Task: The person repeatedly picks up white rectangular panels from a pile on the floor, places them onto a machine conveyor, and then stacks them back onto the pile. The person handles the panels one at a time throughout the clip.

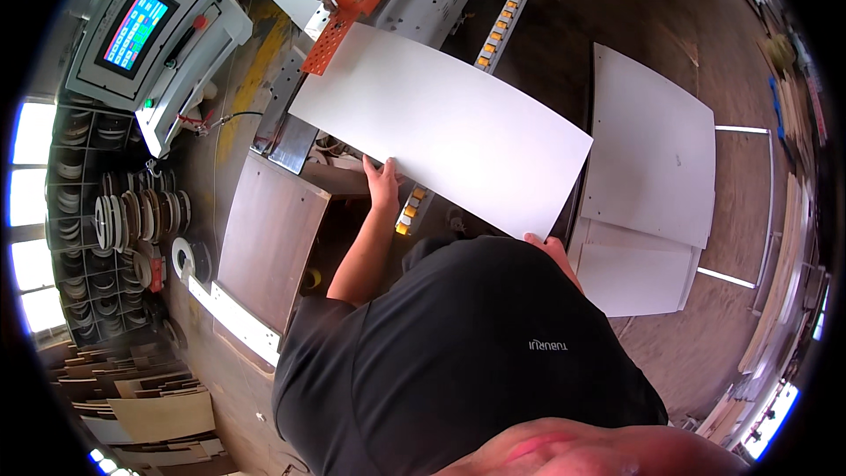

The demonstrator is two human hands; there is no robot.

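A long white rectangular board (449, 119) lies slantwise in front of me, its far left end under the orange guard (333, 42) of a machine. My left hand (382, 183) is at the board's near edge, left of its middle, with the fingertips on that edge and part of the grip hidden. At the near right corner, my right hand (553, 256) holds the board, thumb on top and the other fingers mostly out of sight.
A control panel with a lit screen (137, 31) stands at far left. Below it are a brown cabinet (269, 234) and racked edging rolls (141, 219). A roller track (511, 13) runs beyond the board. White panels (652, 145) are stacked at right beside a metal frame (769, 176).
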